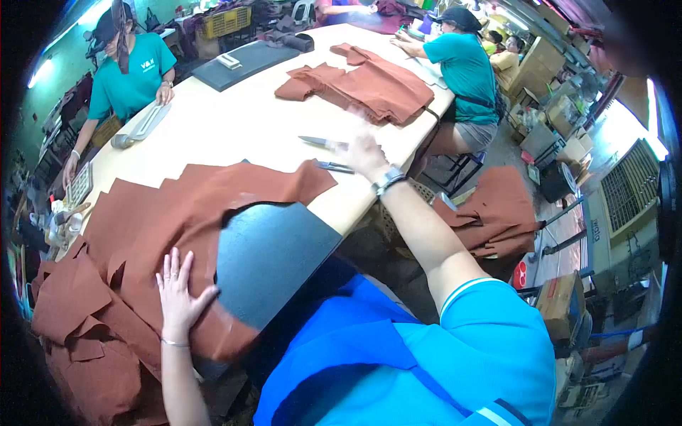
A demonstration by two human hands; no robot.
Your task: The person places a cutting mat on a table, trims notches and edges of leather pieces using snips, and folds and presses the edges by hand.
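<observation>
Pressing left hand on brown fabric, right hand blurred — over scissors.

**Bright workshop, heavy fisheye, one blurred hand**

The room is evenly and brightly lit. A fluorescent tube glows at the upper left, blown out to white against the green wall, and daylight floods in through the barred window at the right, where the floor washes pale. The cream counter reflects a soft sheen with only faint shadows under the rust-brown fabric. The lens is a strong fisheye: the counter edges bow, and a black vignette rounds off all four corners. The right hand is smeared by motion blur, while the left hand is sharp. Distant shelves look soft and grainy.
</observation>
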